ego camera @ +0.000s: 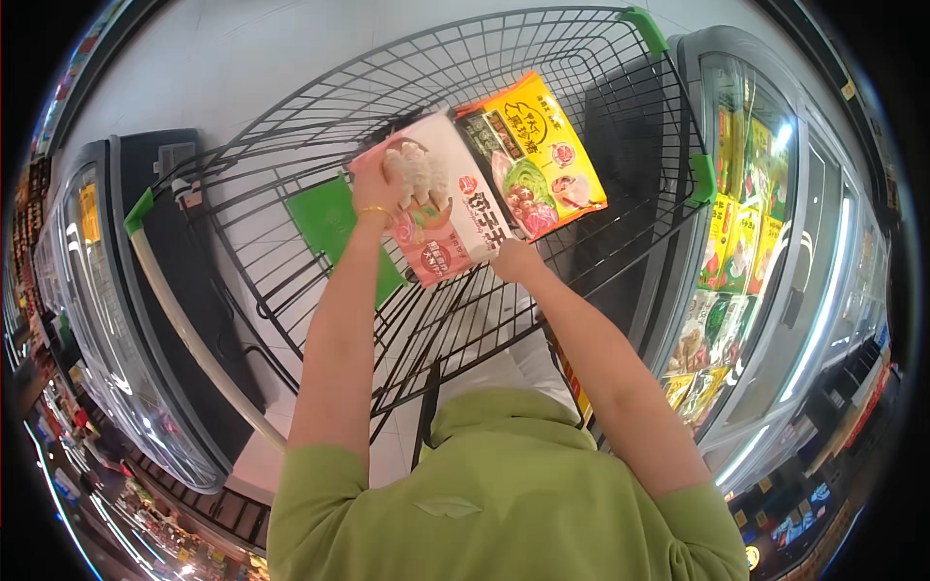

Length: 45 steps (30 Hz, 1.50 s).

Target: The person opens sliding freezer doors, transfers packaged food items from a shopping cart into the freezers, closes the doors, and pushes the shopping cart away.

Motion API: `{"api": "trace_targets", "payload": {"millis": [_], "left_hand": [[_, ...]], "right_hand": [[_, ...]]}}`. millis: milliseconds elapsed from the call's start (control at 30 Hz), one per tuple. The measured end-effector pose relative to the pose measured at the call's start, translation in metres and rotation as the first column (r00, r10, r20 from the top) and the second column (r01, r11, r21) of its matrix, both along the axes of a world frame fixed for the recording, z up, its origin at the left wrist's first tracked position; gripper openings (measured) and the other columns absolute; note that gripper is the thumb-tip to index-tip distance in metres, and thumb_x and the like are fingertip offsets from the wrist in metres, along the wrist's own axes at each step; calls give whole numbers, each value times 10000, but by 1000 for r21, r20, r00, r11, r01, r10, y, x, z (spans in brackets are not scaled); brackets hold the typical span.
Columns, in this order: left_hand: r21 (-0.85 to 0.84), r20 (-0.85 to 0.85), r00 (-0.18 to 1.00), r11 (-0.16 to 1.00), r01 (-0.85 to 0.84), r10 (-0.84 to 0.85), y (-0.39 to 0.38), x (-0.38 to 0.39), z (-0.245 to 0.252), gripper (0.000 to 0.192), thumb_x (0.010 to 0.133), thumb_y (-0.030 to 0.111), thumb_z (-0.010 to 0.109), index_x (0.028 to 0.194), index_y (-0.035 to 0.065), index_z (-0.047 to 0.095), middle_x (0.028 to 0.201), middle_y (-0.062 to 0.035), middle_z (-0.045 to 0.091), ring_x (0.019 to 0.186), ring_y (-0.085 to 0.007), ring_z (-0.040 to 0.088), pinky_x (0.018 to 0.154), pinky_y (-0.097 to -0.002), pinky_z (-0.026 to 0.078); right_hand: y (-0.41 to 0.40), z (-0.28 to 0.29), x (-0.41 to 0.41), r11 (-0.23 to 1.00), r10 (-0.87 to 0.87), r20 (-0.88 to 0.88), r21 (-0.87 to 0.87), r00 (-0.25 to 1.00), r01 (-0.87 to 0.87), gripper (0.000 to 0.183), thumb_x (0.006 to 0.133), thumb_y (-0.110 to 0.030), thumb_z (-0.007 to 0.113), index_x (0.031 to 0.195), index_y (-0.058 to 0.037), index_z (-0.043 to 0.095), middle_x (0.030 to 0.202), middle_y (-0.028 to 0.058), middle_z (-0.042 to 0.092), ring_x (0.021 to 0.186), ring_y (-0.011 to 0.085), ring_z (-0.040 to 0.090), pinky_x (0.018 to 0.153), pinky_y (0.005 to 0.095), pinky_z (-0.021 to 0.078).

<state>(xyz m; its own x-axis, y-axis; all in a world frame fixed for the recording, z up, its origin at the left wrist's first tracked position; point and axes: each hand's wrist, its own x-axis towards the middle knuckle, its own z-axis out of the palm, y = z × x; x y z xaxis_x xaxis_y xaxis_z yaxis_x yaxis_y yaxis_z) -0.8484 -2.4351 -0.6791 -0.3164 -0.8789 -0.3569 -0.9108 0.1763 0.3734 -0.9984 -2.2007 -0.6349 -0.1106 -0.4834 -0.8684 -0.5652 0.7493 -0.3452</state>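
A pink and white bag of frozen dumplings (443,225) is held flat over the wire basket of a shopping cart (465,319). My left hand (375,185) grips its left edge, and a thin bracelet circles that wrist. At the bag's lower right corner, my right hand (517,261) has its fingers closed on the packaging. Just to the right lies a yellow and black food bag (552,145), tilted inside the cart, its left edge next to the pink bag. Whether the pink bag rests on the cart's wires cannot be told.
Glass-topped chest freezers flank the cart: one on the right (755,218) holding yellow and green food bags (734,240), another on the left (123,305). The cart's pale handle bar (192,327) curves along its left side. A green plastic panel (320,210) sits in the basket.
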Motion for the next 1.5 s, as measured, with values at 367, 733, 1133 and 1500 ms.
{"api": "trace_targets", "payload": {"millis": [367, 733, 1133, 1500], "left_hand": [[323, 230, 862, 871, 370, -452, -47, -37, -26, 764, 762, 620, 543, 1291, 79, 432, 1257, -175, 501, 1132, -326, 512, 927, -402, 420], [541, 199, 859, 784, 304, -471, -86, -45, -17, 930, 651, 726, 576, 1272, 43, 466, 1188, -216, 561, 1099, -349, 543, 925, -372, 425], [450, 45, 964, 867, 214, -261, -69, -36, 18, 783, 694, 682, 564, 1097, 13, 629, 1007, -235, 637, 961, -352, 613, 820, -379, 469], [950, -263, 781, 12, 311, 566, 8, -28, 149, 598, 906, 307, 533, 1355, 4, 280, 1314, -165, 433, 1139, -312, 507, 929, -419, 469]], "right_hand": [[-8, -51, 58, 481, -876, 168, 394, 453, 783, 302, 701, -242, 650, 798, 43, 635, 744, 144, 623, 618, 216, 591, 549, 354, 456], [-24, -39, 37, -318, -942, -32, 400, -334, 860, 447, 651, -181, 723, 1050, -52, 567, 991, 67, 588, 900, 196, 552, 763, 364, 417], [-41, 73, -11, -145, -929, 289, 291, -231, 946, 417, 738, -282, 696, 1069, -49, 597, 942, 52, 640, 791, 153, 607, 599, 287, 461], [58, 245, -60, -107, -713, 679, -354, 176, 929, 364, 846, -226, 630, 1136, -15, 565, 990, 35, 621, 894, 93, 557, 790, 258, 459]]}}
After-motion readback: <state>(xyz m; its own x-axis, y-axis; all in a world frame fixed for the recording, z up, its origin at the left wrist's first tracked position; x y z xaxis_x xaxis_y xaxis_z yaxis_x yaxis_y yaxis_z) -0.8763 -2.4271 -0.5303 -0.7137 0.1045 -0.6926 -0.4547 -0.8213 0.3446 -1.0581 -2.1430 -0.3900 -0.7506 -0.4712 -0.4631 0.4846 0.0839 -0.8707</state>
